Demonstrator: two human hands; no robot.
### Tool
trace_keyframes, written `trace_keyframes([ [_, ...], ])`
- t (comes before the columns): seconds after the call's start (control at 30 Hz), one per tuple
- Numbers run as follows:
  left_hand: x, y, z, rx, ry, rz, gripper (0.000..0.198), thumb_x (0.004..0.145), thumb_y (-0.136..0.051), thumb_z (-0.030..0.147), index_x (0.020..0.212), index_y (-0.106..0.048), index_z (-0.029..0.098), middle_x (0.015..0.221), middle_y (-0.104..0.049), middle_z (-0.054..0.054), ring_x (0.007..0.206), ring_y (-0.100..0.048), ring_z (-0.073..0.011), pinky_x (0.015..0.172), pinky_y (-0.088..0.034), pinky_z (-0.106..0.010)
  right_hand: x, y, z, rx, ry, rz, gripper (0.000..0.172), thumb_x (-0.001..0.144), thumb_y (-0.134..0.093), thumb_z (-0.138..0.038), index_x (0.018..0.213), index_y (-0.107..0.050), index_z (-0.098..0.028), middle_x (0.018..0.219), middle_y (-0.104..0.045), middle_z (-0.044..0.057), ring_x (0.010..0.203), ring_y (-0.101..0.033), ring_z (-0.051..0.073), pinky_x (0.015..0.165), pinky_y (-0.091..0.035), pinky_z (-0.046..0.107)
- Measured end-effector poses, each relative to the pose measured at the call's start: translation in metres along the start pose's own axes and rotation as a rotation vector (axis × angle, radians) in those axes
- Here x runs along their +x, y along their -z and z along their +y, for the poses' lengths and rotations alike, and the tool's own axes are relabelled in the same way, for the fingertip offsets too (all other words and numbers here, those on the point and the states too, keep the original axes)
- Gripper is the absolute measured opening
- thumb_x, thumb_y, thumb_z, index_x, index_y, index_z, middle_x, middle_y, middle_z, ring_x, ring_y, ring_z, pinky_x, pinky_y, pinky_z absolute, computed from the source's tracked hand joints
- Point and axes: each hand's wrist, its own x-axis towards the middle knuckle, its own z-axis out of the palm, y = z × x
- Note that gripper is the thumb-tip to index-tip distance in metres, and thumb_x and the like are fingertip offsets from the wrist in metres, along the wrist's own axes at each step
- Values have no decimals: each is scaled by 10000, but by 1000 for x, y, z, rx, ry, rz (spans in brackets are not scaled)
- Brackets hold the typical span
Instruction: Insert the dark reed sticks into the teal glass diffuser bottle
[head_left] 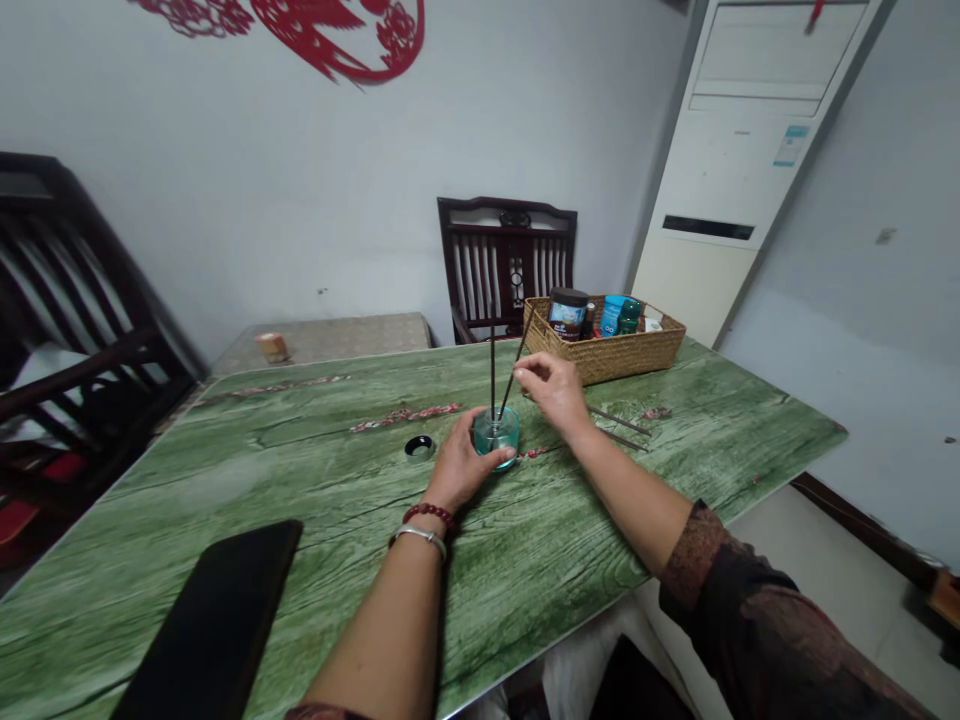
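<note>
Two thin sticks rise from the glass jar (496, 432) in the head view. The upright stick (492, 360) stands straight. The leaning stick (517, 365) slants up and to the right of the jar, with its top pinched in the fingertips of the right hand (553, 388), the nearer hand to it. The left hand (457, 465) is closed around the jar's left side, holding it on the table (300, 480). Spare sticks (619, 420) lie flat to the right of the jar, and a black cap (418, 447) sits near its left. A basket (637, 352) stands behind the jar, apart from it. A phone (217, 620) lies well in front, to the left.
</note>
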Motion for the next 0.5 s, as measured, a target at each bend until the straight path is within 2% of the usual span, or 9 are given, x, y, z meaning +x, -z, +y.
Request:
trace_keyframes([
  [0.1,0,0,1,-2,5,6,679,601,-876,401,1215,-645,229,1228,-745,-133,1163,-705,-367,1057,-533,-558,-4,33,14,-256,5,102,150,900,-632,-290,866,-753,-207,861,-788,27,805,-719,187,825,-551,292],
  [0.2,0,1,2,-10,14,-2,685,597,-872,414,1212,-639,224,1191,-749,-129,1145,-708,-367,1037,-540,-556,-11,63,41,-585,-110,156,205,941,-585,-247,927,-782,-194,963,-807,66,907,-730,202,888,-518,285],
  [0.27,0,2,3,3,18,-20,686,611,-861,432,1220,-632,217,1176,-748,-128,1126,-712,-363,1023,-547,-551,-18,73,59,-771,-214,79,229,969,-579,-245,975,-803,-200,1038,-812,84,983,-737,214,897,-506,281],
  [0.33,0,3,4,35,21,-28,689,620,-855,448,1225,-629,207,1178,-744,-138,1122,-711,-367,1017,-550,-548,-23,76,72,-905,-288,-58,222,981,-607,-265,1026,-820,-218,1098,-813,92,1038,-743,226,878,-501,277],
  [0.4,0,4,4,61,25,-28,691,621,-857,457,1222,-630,203,1184,-739,-148,1127,-708,-373,1020,-549,-544,-27,74,78,-992,-313,-186,210,975,-654,-302,1073,-828,-236,1143,-811,98,1075,-746,236,860,-500,275],
  [0.5,0,4,5,69,30,-29,687,624,-850,458,1223,-626,207,1195,-736,-154,1135,-704,-376,1024,-547,-536,-27,68,80,-1074,-307,-294,233,963,-688,-338,1121,-829,-241,1186,-805,116,1115,-744,245,862,-503,276],
])
